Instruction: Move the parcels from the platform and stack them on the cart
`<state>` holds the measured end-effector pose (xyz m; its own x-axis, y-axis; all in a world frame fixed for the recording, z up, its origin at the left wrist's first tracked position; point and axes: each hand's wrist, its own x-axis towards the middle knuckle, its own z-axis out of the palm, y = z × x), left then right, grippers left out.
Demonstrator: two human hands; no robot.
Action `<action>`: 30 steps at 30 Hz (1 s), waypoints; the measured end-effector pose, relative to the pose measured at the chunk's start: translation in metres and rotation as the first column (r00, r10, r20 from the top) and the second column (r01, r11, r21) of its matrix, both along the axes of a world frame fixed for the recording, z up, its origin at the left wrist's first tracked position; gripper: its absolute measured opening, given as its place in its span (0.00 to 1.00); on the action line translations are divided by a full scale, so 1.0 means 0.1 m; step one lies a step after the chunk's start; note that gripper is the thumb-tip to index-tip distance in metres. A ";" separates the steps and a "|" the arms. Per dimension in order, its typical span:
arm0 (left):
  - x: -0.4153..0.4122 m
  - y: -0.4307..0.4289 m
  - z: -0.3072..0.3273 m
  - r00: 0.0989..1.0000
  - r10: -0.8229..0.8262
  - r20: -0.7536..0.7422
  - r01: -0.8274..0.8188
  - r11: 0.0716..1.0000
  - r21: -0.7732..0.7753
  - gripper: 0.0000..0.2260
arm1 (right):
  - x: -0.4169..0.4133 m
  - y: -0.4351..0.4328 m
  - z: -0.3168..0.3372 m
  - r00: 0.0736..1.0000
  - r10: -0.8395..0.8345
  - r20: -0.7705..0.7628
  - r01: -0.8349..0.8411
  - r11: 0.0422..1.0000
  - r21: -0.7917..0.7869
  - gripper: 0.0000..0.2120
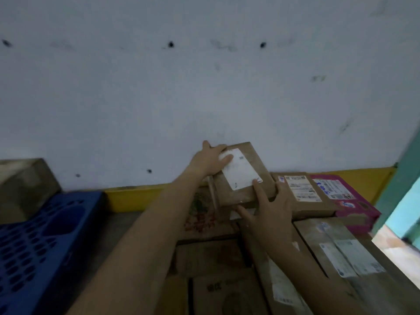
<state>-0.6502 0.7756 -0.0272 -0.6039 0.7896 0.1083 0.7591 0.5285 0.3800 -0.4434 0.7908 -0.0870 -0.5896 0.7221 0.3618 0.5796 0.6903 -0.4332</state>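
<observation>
Person, two arms in view.
- Left forearm (pixel 145 235): bare along its whole visible length, slim, tapering to the wrist.
- Right forearm (pixel 302 269): bare likewise, shown from the lower frame edge upward.
- Left hand (pixel 210 163), right hand (pixel 271 214): bare, with long slender fingers; finer detail lost in dim light and blur.

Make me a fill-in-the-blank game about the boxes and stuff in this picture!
1. The left hand and right hand hold a brown parcel with a ___ label.
2. The plastic pallet on the left is ___.
3. The stripe along the bottom of the wall is ___.
Missing words: white, blue, yellow.
</observation>
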 end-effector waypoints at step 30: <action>-2.11 -3.81 -0.28 0.960 0.270 -0.075 -0.276 0.869 -0.411 0.32 | -2.37 -3.52 -0.36 0.943 0.326 0.070 -0.295 0.915 -0.276 0.37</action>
